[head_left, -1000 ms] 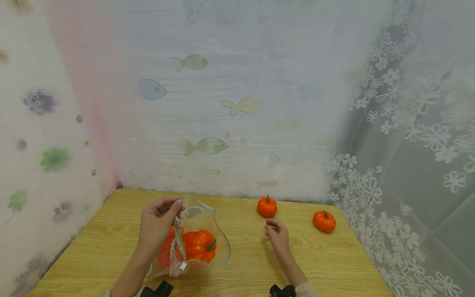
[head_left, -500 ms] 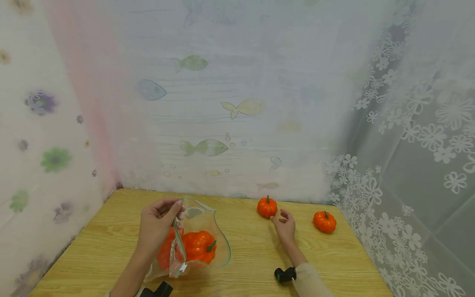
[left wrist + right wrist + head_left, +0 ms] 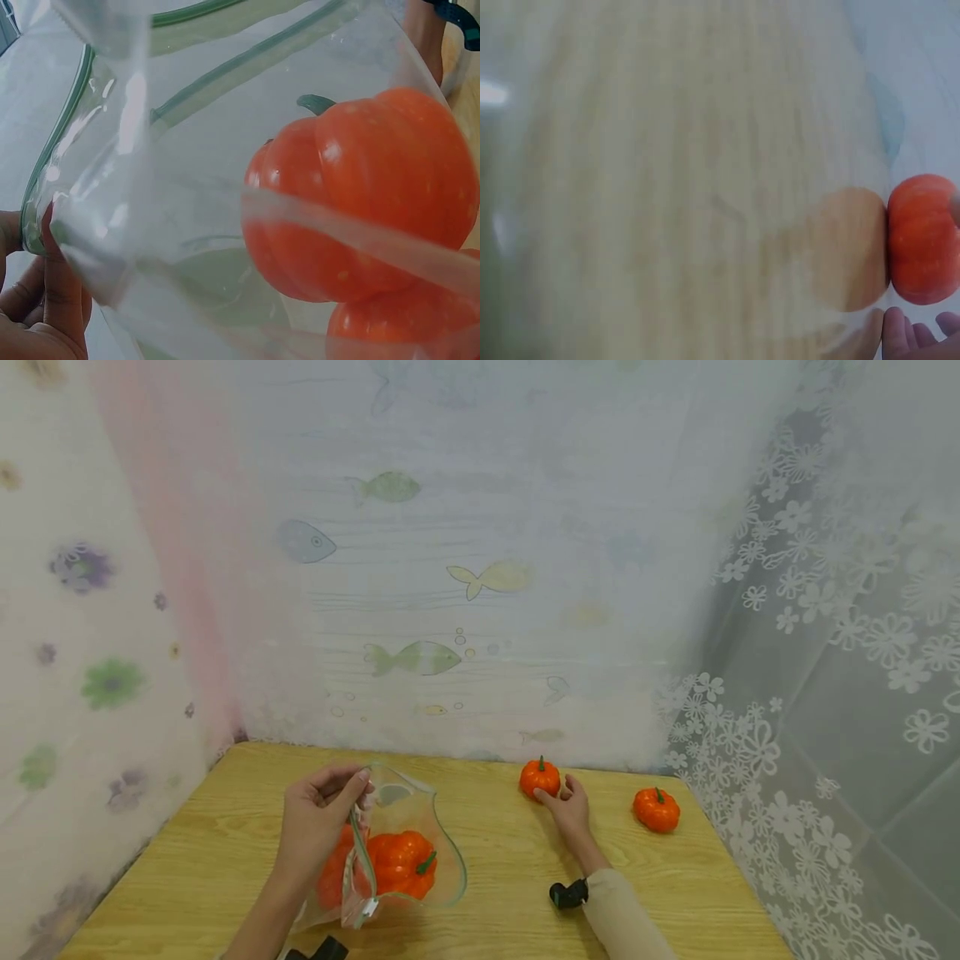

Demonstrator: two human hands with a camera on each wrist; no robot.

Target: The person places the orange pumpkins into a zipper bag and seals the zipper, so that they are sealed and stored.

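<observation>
Zip bag hangs mouth-open over the surface, near left: clear film, green seal strips, rim pinched by our left hand. Inside, head view clearly shows one bagged pumpkin, glossy, ribbed, orange; left wrist adds a second pumpkin below, cropped. Rightmost pumpkin sits clear of both hands. Farther back, right hand has its thumb farther over the rear pumpkin than half a second ago; right wrist shows fingers spread, not closed on it.
</observation>
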